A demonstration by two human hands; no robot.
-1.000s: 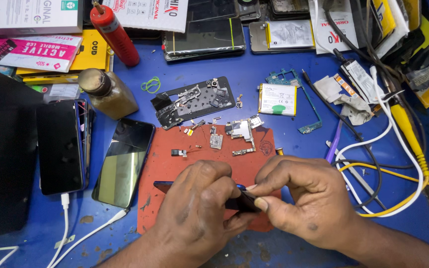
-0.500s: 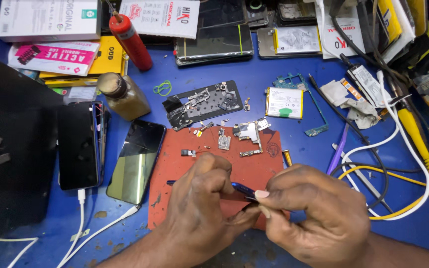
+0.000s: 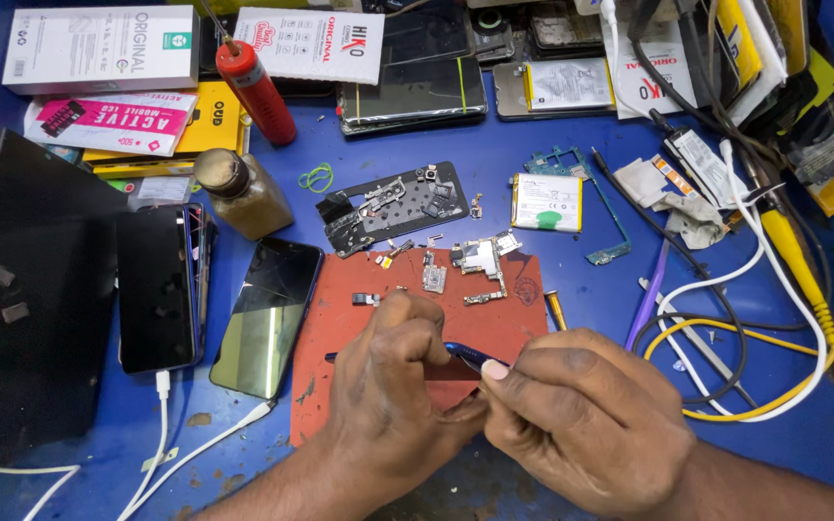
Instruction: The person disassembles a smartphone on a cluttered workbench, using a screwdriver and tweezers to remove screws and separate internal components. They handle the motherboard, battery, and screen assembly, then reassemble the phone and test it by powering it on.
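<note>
Hands meet at 6 o'clock over red work mat [image 3: 340, 342]. Right hand [image 3: 581, 420] curled, fingertips pinching dark blue tool [image 3: 470, 358]. Left hand [image 3: 393, 391] fisted round tool's other end, knuckles up. Tool: slim, glossy, mostly hidden between hands. Small circuit boards [image 3: 480, 260] at 12 o'clock from hands.

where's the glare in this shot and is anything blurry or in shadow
Head view: glare lies on the glossy phone screen beside the red mat, which reflects a pale greenish sheen; the left hand and right hand are sharp, and so is the dark blue tool they hold together; the black box at the left edge is dark with little detail; the lighting is even, with soft shadows.
</note>
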